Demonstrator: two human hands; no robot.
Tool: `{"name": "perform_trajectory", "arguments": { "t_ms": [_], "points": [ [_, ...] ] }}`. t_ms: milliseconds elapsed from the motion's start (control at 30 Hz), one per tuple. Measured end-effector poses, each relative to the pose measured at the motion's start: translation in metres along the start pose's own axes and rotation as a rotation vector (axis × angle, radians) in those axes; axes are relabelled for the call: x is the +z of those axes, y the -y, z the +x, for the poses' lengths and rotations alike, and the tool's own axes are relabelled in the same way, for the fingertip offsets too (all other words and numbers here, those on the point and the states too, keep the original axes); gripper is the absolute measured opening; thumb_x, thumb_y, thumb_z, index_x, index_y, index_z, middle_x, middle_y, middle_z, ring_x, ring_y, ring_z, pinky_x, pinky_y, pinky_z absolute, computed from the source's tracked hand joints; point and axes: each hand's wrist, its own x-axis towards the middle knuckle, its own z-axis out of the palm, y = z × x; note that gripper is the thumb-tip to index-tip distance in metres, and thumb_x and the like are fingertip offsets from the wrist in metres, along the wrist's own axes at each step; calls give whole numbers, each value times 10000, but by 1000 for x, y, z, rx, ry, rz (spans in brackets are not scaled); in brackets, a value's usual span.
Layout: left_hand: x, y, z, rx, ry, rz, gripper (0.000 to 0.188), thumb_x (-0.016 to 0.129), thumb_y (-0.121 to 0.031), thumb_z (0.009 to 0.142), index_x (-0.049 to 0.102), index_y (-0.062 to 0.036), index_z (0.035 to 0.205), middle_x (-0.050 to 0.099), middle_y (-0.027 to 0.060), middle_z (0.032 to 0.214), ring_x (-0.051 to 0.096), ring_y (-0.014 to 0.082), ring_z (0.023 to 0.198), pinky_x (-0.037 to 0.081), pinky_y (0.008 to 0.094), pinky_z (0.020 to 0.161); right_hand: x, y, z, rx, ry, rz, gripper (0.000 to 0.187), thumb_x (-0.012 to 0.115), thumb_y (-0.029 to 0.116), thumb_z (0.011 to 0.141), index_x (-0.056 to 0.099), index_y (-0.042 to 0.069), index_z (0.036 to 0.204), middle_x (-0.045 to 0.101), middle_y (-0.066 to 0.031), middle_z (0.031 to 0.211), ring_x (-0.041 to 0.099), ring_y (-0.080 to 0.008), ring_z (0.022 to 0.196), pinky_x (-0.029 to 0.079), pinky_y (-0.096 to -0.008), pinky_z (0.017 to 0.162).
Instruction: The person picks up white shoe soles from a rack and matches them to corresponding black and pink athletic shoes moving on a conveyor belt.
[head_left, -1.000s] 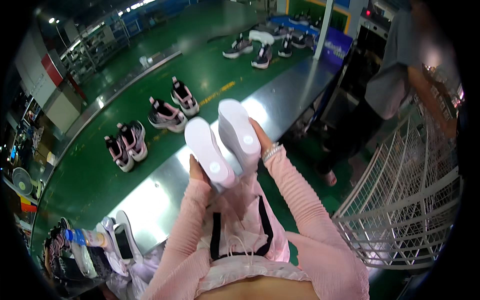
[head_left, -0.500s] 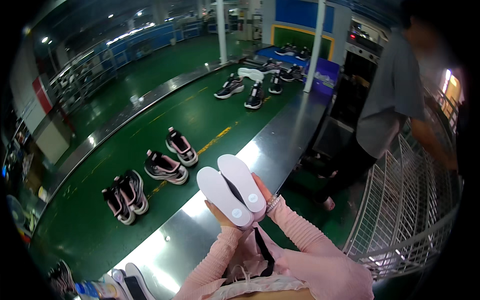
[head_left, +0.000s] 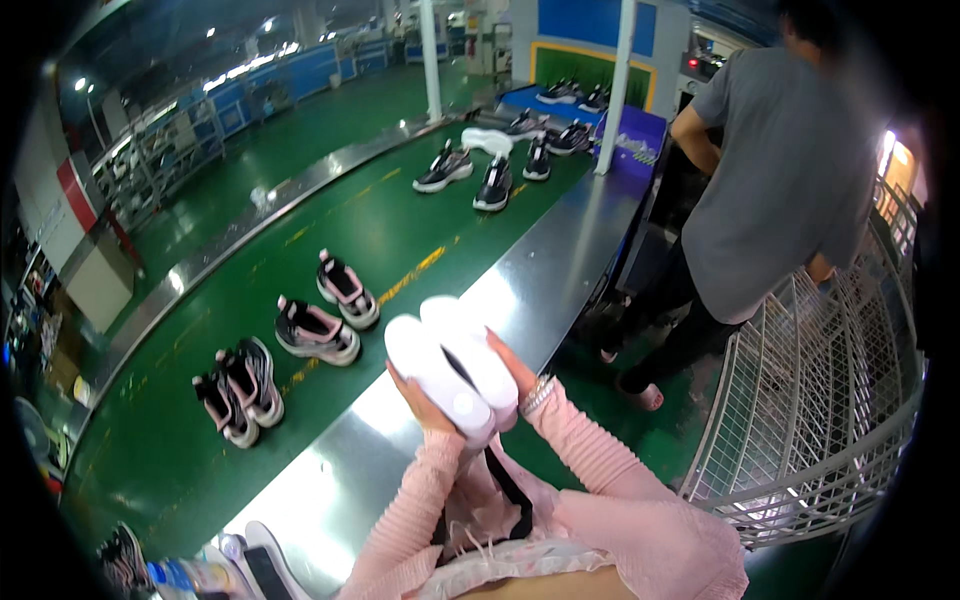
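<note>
In front of my body I hold a pair of white shoe soles, the left one (head_left: 430, 365) and the right one (head_left: 472, 350), side by side with their flat faces up. A dark strip shows between them; whether uppers are attached underneath I cannot tell. My left hand (head_left: 422, 405) wraps round the outer edge of the left sole. On the outer side of the right sole, my right hand (head_left: 516, 368) grips, a beaded bracelet at its wrist. Both sets of fingertips are partly hidden. The soles hang over the metal ledge (head_left: 385, 425).
Black and pink sneakers (head_left: 318, 332) stand on the green conveyor belt (head_left: 360, 235), with more shoes (head_left: 492, 182) farther along. A purple bin (head_left: 632, 140) is at the far right. A person in grey (head_left: 770, 180) stands beside a wire rack (head_left: 800, 400). Bottles (head_left: 190, 575) sit near left.
The pair of soles has tilted and moved slightly up and left, still in both hands. The person in grey has turned and shifted. The view has moved a little.
</note>
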Motion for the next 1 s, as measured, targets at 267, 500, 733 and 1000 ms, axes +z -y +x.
{"name": "perform_trajectory", "arguments": {
  "t_ms": [267, 500, 733, 1000],
  "points": [
    [26, -25, -21, -80, 113, 271, 504, 285, -359, 879, 254, -48, 1274, 364, 88, 1227, 387, 213, 1111, 311, 297, 938, -2, 47, -33, -207, -458, -699, 503, 476, 339, 820, 363, 44, 1212, 447, -109, 1172, 432, -225, 1053, 343, -366, 867],
    [-69, -66, 0, 404, 107, 1006, 546, 546, -85, 756, 310, -17, 1243, 352, 152, 1256, 314, 279, 1178, 212, 347, 992, 89, 75, -47, -400, -399, -1599, 499, 605, 254, 720, 425, 53, 1139, 567, -146, 893, 562, -271, 768, 448, -335, 667],
    [-157, -249, 81, 104, -190, 2349, 676, 590, -175, 710, 252, -194, 1295, 279, 217, 1280, 262, 374, 1183, 213, 426, 991, 127, 52, -34, -152, -67, -2222, 618, 579, 415, 689, 417, 73, 1178, 593, -151, 688, 580, -308, 612, 463, -372, 563],
    [-173, -289, 115, -623, 35, 2500, 631, 626, -250, 655, 371, -303, 1230, 481, 51, 1176, 497, 253, 1038, 437, 391, 821, 135, 45, -17, 76, 45, -2320, 661, 559, 459, 690, 392, 71, 1198, 590, -158, 643, 591, -308, 599, 469, -387, 572]
  ]
}}
